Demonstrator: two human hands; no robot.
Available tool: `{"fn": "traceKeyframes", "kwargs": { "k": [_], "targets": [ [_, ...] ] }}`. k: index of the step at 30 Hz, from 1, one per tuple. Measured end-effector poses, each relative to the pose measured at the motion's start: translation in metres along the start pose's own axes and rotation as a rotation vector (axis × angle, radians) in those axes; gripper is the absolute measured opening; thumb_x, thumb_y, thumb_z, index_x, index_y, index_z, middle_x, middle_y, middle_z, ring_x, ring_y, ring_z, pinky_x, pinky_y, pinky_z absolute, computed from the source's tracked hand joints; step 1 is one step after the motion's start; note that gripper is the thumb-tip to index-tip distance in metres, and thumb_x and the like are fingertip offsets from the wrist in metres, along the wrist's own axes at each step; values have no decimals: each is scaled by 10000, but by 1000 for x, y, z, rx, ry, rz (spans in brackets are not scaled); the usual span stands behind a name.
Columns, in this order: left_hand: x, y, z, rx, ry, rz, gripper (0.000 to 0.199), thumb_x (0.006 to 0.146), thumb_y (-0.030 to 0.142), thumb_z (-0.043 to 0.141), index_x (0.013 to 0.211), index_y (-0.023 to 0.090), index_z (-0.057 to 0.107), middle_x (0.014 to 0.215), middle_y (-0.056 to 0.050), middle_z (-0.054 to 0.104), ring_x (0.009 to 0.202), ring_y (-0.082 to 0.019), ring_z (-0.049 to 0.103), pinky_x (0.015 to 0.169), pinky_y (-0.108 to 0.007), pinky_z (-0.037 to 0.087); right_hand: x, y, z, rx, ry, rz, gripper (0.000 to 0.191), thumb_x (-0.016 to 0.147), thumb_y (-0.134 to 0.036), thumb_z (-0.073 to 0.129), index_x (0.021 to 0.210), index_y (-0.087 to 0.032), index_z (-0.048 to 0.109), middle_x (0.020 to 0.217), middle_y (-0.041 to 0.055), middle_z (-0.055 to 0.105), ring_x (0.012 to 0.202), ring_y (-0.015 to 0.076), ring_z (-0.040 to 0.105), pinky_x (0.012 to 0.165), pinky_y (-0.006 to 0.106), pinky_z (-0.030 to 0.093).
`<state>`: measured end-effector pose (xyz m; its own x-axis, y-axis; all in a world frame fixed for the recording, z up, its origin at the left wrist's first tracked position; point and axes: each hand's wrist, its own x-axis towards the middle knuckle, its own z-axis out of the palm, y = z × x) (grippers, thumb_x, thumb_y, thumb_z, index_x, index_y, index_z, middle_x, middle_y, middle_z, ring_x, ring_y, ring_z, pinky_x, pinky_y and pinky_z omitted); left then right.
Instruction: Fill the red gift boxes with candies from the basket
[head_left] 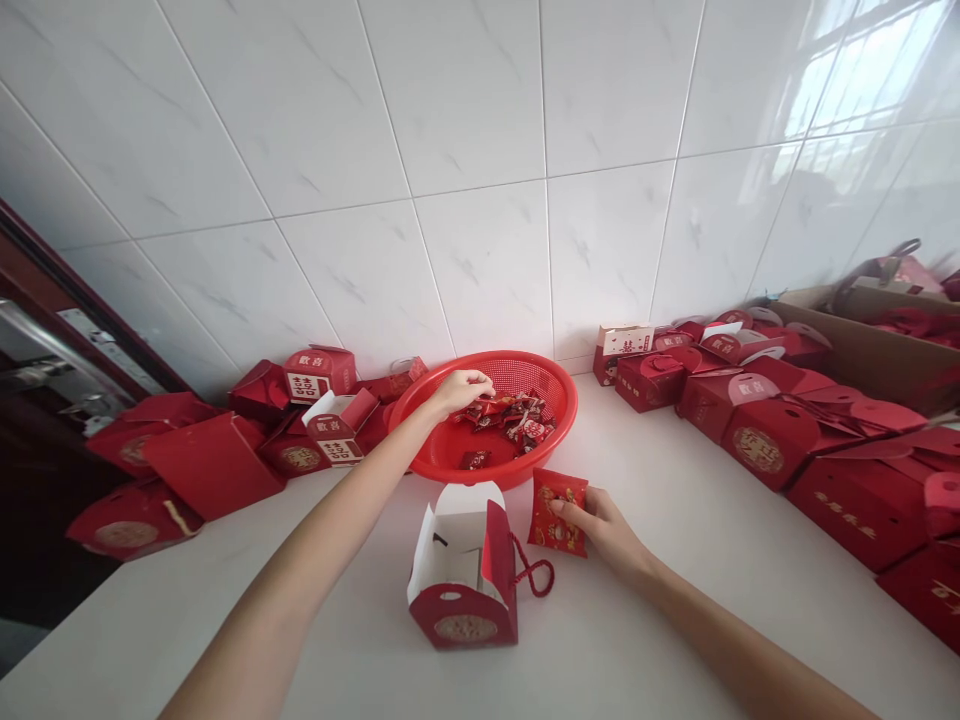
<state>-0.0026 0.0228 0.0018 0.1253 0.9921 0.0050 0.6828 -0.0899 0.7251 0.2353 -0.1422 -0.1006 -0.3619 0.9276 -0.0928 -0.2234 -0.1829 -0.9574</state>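
Observation:
My left hand (pixel 460 390) is over the red plastic basket (pixel 431 455), its fingers bent together. Whether a sweet is between them I cannot make out. Wrapped sweets (pixel 529 425) in red and dark wrappers lie in the basket under and beside that hand. My right hand (pixel 604 525) grips a red packet (pixel 555 512) with gold printing, thumb on its front, just right of the gift box. That dark red gift box (pixel 465 610) stands upright in front of the basket with its flaps up, showing a white inside. A red cord handle (pixel 536 575) hangs out on its right side.
Several red gift boxes (pixel 217 465) crowd the left of the white table (pixel 630 650). More red boxes (pixel 787 410) line the right side, with a cardboard carton (pixel 847 340) behind them. A tiled wall (pixel 487 250) rises at the back, and a dark door (pixel 37 400) is at the left.

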Motion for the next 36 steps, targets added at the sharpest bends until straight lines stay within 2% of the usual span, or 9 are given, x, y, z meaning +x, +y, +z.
{"fn": "traceKeyframes", "kwargs": {
  "k": [6, 11, 18, 22, 25, 28, 30, 33, 36],
  "targets": [
    [16, -15, -15, 216, -78, -82, 226, 840, 387, 721, 942, 189, 689, 859, -38, 735, 760, -183, 698, 680, -296, 555, 2, 2, -1, 10, -2, -1, 503, 700, -623, 801, 879, -167, 687, 877, 61, 728, 811, 239, 668, 760, 359, 513],
    [20, -21, -12, 385, -229, -141, 290, 967, 400, 612, 1110, 151, 658, 984, -62, 712, 803, -162, 687, 739, -338, 580, 3, 4, -1, 24, -20, 4, 519, 698, -628, 801, 893, -164, 675, 888, 68, 727, 821, 247, 671, 777, 374, 517],
    [13, -6, -4, 483, -543, -142, 296, 709, 233, 673, 990, 207, 764, 760, -28, 735, 666, -182, 686, 636, -264, 561, 2, 2, 0, 2, -40, -12, 530, 700, -647, 790, 849, -158, 649, 848, 54, 698, 775, 214, 643, 727, 339, 505],
    [4, 7, -5, 546, -689, -104, 314, 726, 325, 670, 997, 200, 769, 783, -17, 727, 660, -162, 660, 613, -229, 540, 3, 2, 1, 3, -35, 1, 551, 688, -659, 792, 839, -153, 634, 833, 52, 686, 765, 207, 632, 721, 335, 504],
    [-5, 15, 4, 626, -775, -65, 455, 664, 391, 758, 1089, 230, 747, 783, -11, 731, 699, -191, 671, 614, -239, 529, 2, 3, 1, 10, -22, 10, 560, 678, -658, 800, 854, -154, 631, 822, 42, 675, 760, 195, 619, 720, 325, 501],
    [-12, 18, 20, 742, -767, -30, 588, 534, 283, 829, 1109, 221, 724, 851, -44, 749, 776, -252, 685, 643, -281, 531, 2, 2, 0, 0, -19, 6, 554, 681, -654, 799, 851, -155, 631, 809, 34, 665, 744, 185, 608, 700, 312, 491],
    [-14, 17, 28, 803, -727, -7, 551, 502, 217, 824, 1044, 212, 726, 907, -66, 753, 819, -275, 685, 682, -303, 533, 2, 2, 0, -3, -31, 1, 546, 690, -650, 794, 849, -154, 633, 814, 38, 667, 749, 190, 613, 707, 318, 494],
    [-12, 16, 28, 850, -661, 25, 356, 560, 192, 779, 911, 198, 725, 934, -84, 748, 873, -289, 682, 735, -320, 526, 3, 3, 0, 3, -48, -6, 542, 698, -644, 791, 860, -151, 637, 833, 50, 678, 769, 209, 630, 727, 339, 505],
    [-10, 17, 19, 850, -572, 70, 266, 681, 222, 692, 945, 199, 716, 1054, -98, 734, 1011, -288, 659, 794, -310, 511, 4, 5, -1, -6, -60, -14, 529, 711, -637, 784, 856, -152, 634, 837, 53, 681, 768, 213, 633, 724, 343, 507]
  ]
}}
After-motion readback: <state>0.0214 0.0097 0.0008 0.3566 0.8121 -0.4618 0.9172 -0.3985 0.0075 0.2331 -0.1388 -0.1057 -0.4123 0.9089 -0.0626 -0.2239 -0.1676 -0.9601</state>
